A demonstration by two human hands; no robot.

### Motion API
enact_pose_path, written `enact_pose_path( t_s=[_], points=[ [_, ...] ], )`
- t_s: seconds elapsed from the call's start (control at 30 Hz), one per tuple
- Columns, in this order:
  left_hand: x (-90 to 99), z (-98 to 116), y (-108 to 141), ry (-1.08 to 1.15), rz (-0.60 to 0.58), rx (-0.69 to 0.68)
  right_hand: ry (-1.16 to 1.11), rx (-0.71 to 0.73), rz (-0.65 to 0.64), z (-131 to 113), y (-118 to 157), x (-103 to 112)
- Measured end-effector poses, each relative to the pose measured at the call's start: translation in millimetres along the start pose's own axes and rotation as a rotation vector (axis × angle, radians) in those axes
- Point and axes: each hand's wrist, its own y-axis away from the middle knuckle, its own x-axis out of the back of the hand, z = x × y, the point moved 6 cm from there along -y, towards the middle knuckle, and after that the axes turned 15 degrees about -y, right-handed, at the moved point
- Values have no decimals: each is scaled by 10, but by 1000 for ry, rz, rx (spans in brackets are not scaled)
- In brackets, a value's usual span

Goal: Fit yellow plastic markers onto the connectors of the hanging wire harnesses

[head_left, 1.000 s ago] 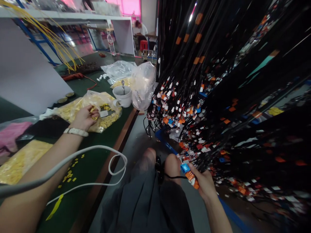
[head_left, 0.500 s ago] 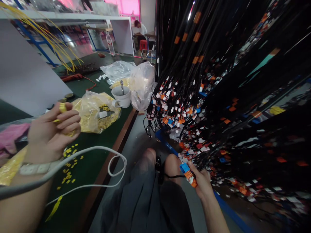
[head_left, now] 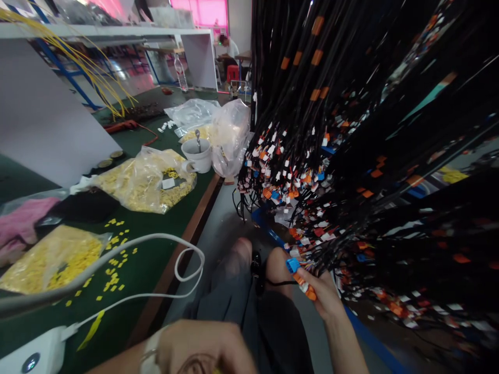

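Observation:
My left hand (head_left: 205, 345) is low at the bottom edge of the head view, in front of my lap. Its fingers are curled in, and a bit of yellow shows among them; most of the fingers are cut off by the frame. My right hand (head_left: 325, 293), beside my knee, is closed around a cluster of wire connectors. A blue connector (head_left: 292, 265) sticks out above the thumb, and orange connectors (head_left: 307, 291) show below it. Wires run from them into the hanging bundle of black cables (head_left: 296, 104). Small yellow pieces (head_left: 113, 275) lie scattered on the green bench.
Clear bags of yellow pieces (head_left: 132, 179) (head_left: 58, 259) lie on the green bench (head_left: 156, 249). A white mug (head_left: 200, 156) with a spoon stands near its edge. A white cable (head_left: 156, 296) loops past the edge from a power bank (head_left: 39, 353). Someone (head_left: 230, 49) sits far back.
My left hand has come from above the bench, right and down to before my lap, with small yellow pieces in it. The right hand keeps the connectors almost in place.

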Motion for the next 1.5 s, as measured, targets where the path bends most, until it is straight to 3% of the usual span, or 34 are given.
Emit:
enact_pose_path(
  t_s=[0.07, 0.13, 0.23, 0.33, 0.43, 0.6, 0.83, 1.33, 1.5],
  points=[
    [-183, -52, -325, 85, -50, 8, -16, -4, 18, 9, 24, 32],
    [-166, -43, -638, 129, 34, -19, -43, -7, 56, 15, 49, 70],
    [104, -47, -965, 155, 296, -41, -75, -8, 135, 26, 72, 130],
    [367, -101, -1099, 229, 452, -60, -127, -10, 186, 50, 66, 169],
    [538, -181, -1140, 291, 522, -61, -186, 21, 219, 63, 36, 187],
    [636, -281, -1231, 309, 538, -25, -198, 40, 228, 84, -22, 122],
    [698, -264, -1312, 265, 601, -85, -177, 32, 207, 95, -43, -9],
    [765, -120, -1202, 162, 586, -80, -181, 70, 203, 76, -6, -101],
    [821, -121, -1136, 101, 666, -48, -192, 50, 186, 104, -28, -140]
  ],
)
